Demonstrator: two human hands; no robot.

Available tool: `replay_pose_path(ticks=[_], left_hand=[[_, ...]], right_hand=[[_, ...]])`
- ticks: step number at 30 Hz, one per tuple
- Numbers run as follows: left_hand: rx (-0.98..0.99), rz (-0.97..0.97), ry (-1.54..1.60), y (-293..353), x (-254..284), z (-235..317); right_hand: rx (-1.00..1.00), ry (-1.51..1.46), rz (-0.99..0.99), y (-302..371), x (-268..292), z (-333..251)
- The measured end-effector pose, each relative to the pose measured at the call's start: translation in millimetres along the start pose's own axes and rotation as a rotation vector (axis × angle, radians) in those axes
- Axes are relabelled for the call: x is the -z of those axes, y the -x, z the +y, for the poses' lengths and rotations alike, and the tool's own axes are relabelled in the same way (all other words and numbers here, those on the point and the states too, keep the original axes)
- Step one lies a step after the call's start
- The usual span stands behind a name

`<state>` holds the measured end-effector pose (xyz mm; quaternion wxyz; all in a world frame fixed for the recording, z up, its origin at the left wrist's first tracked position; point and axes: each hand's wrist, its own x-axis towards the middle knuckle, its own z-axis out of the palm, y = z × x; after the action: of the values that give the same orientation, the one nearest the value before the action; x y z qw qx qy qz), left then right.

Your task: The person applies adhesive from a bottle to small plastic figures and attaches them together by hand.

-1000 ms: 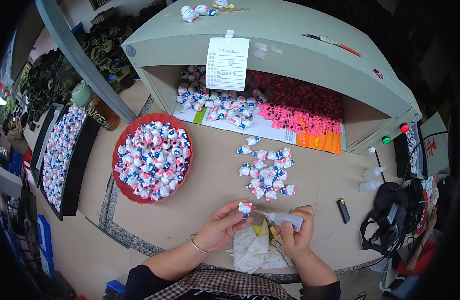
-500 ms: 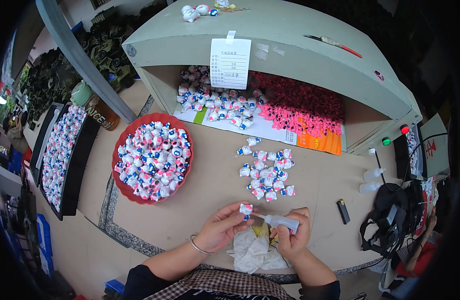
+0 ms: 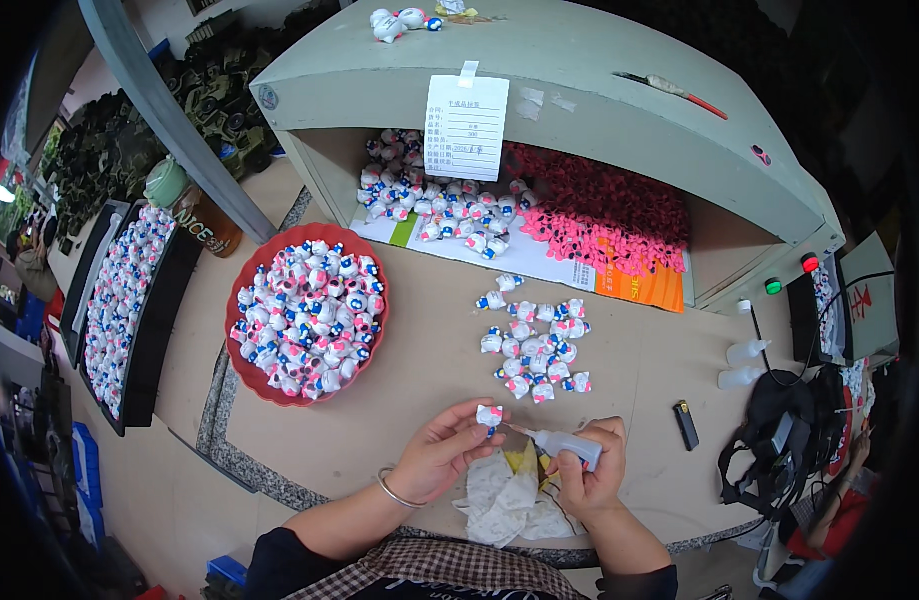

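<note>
Between the thumb and fingers of my left hand (image 3: 441, 458) is a small white cat figurine (image 3: 489, 414) with pink and blue parts. My right hand (image 3: 593, 475) is closed around a translucent squeeze bottle (image 3: 567, 446), which lies nearly level. Its thin nozzle points left at the figurine; whether the tip touches it I cannot tell. Beyond my hands, several similar figurines (image 3: 535, 352) lie in a loose cluster on the table. A crumpled white cloth (image 3: 501, 502) with a yellow patch rests under and between my hands.
A red scalloped bowl (image 3: 235, 366) heaped with figurines stands left, with a black tray (image 3: 147, 372) of more beyond it. At the back, a grey shelf (image 3: 339, 100) holds figurines and pink pieces (image 3: 609, 240). A black lighter-like object (image 3: 686, 425), small bottles (image 3: 747, 352) and a black bag (image 3: 769, 450) lie right.
The squeeze bottle has shifted slightly right, its nozzle a little farther from the figurine. My left hand keeps nearly the same place. The whole view has moved slightly.
</note>
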<state>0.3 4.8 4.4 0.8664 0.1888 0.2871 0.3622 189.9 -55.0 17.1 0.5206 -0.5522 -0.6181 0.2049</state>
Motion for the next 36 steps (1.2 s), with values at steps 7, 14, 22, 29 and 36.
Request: replay_pose_path(ticks=[7, 14, 22, 29, 36], left_hand=[[-0.017, 0.010, -0.039, 1.1, -1.5, -2.6], [-0.011, -0.004, -0.067, 2.4, -2.1, -4.4], [-0.011, 0.000, -0.069, 2.3, -1.0, -4.4], [0.003, -0.014, -0.058, 2.6, -1.6, -4.9], [-0.036, 0.020, -0.111, 1.0, -0.4, -6.5]], right_hand=[[-0.094, -0.204, 0.084, 1.1, -3.8, -7.1], [-0.032, -0.072, 0.030, 2.0, -4.5, -2.4], [-0.127, -0.204, 0.080, 3.4, -7.4, -6.8], [-0.022, -0.047, 0.026, 0.7, -6.6, -3.3], [-0.030, -0.043, 0.015, 2.7, -8.0, -3.1]])
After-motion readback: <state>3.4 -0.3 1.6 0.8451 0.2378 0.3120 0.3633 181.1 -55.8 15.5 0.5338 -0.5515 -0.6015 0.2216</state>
